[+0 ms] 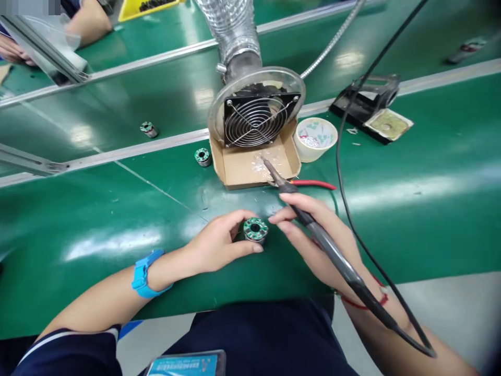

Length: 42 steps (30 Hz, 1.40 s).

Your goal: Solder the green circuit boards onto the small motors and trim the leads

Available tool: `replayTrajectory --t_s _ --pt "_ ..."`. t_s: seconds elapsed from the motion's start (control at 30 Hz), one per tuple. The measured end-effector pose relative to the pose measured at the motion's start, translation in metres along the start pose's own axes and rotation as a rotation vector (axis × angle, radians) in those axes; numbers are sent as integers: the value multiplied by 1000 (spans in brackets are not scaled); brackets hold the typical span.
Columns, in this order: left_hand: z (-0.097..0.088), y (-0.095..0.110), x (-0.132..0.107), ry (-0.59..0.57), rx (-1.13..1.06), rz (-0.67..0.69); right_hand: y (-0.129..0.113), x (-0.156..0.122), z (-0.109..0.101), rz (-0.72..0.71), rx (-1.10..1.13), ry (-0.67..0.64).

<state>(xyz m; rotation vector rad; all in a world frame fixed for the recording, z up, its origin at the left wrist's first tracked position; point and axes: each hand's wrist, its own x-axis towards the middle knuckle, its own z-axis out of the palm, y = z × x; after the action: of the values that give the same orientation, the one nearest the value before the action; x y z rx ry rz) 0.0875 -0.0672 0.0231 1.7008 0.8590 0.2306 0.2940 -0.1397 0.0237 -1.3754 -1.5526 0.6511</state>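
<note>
My left hand (219, 241) grips a small round motor part (255, 230) with a green circuit ring on top, holding it on the green mat. My right hand (313, 235) carries a black soldering iron (313, 227) across the fingers, with its tip pointing up toward the cardboard tray (240, 169). The right fingertips reach toward the part's right side. A blue band sits on my left wrist.
A fume fan (256, 119) on a silver duct stands in the cardboard tray. A white cup (315, 138) and a soldering stand (370, 107) sit to its right. Two more round parts (202, 156) (149, 129) lie to the left. Another person's arm (84, 23) is at the top left.
</note>
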Motion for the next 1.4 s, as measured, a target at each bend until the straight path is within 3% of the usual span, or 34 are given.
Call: replayTrajectory --t_s 0.13,0.27,0.43,0.63,0.83,1.03,1.17,1.27,1.4 --pt "5 14 5 -36 58 145 -4 10 -2 41 105 -95" --pt "5 14 3 -19 128 245 -5 14 -6 136 169 -185" --pt "2 13 1 -9 157 300 -11 17 -6 145 185 -216" --pt "-1 17 0 29 237 304 -12 18 0 106 144 -209" --pt "1 15 -2 60 219 296 -10 13 6 47 163 -118" --pt "1 12 -2 42 231 318 -4 12 7 -32 145 -149" --pt "2 8 1 35 272 290 3 11 10 -71 70 -153" --pt "4 4 6 83 349 249 9 6 17 -48 24 -62" --pt "5 -4 14 171 489 162 17 2 32 -78 -238 -31"
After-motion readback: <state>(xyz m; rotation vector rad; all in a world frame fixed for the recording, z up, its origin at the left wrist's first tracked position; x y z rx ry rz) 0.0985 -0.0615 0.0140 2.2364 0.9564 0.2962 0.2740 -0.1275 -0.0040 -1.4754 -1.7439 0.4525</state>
